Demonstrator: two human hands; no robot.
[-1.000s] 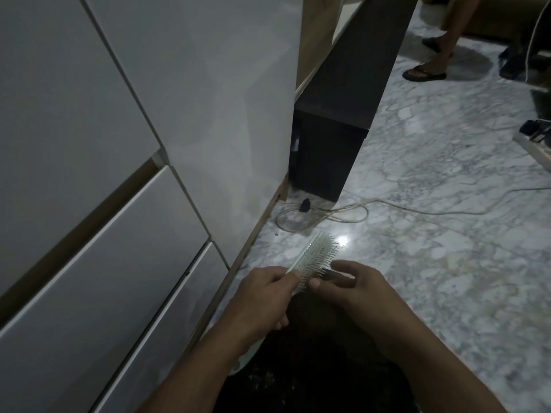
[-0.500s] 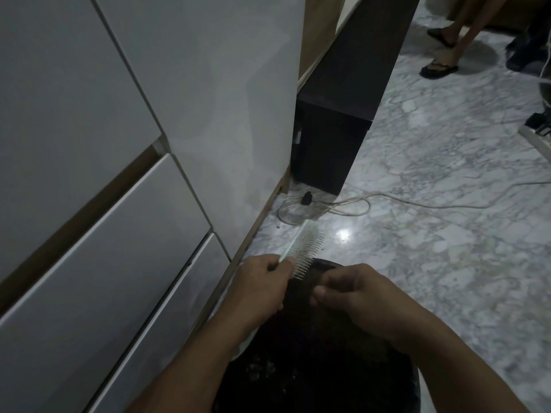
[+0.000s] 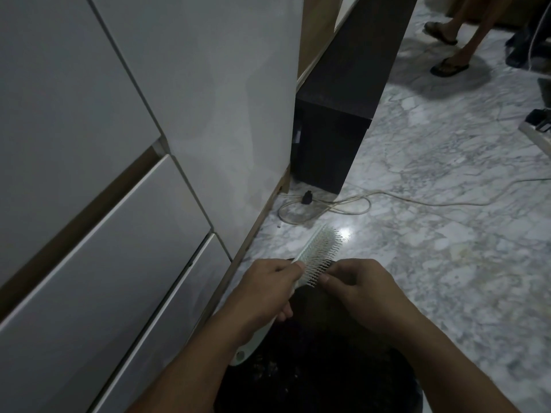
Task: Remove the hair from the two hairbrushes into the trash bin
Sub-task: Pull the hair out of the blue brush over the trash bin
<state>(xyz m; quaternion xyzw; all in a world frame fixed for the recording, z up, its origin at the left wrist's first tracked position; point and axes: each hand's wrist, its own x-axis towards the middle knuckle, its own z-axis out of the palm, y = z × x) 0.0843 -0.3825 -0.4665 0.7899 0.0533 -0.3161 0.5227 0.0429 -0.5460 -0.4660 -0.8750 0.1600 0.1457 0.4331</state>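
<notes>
Head view is showing the hair-pulling step under way on one hairbrush (image 3: 320, 253), which is being held over the dark trash bin (image 3: 313, 368) on the marble floor (image 3: 447, 234), just beside the white cabinet (image 3: 149, 144). Only this one brush is showing; the second is out of sight. The left hand (image 3: 265, 293) is wrapping the handle, its fingers (image 3: 283, 314) curling closed around it and the thumb pressing near the base of the bristle pad, with the handle's end poking out below the wrist. The right hand (image 3: 357, 290) is reaching into the lower bristles, thumb and forefinger pressing together in a pinch right at the bristle tips; whether any hair is caught between them is too dark and fine to tell. Judging from this, the next move is calling for a pull away from the bristles and a release straight down, keeping the pinch above the bin's opening so loose strands are not drifting onto the floor.
</notes>
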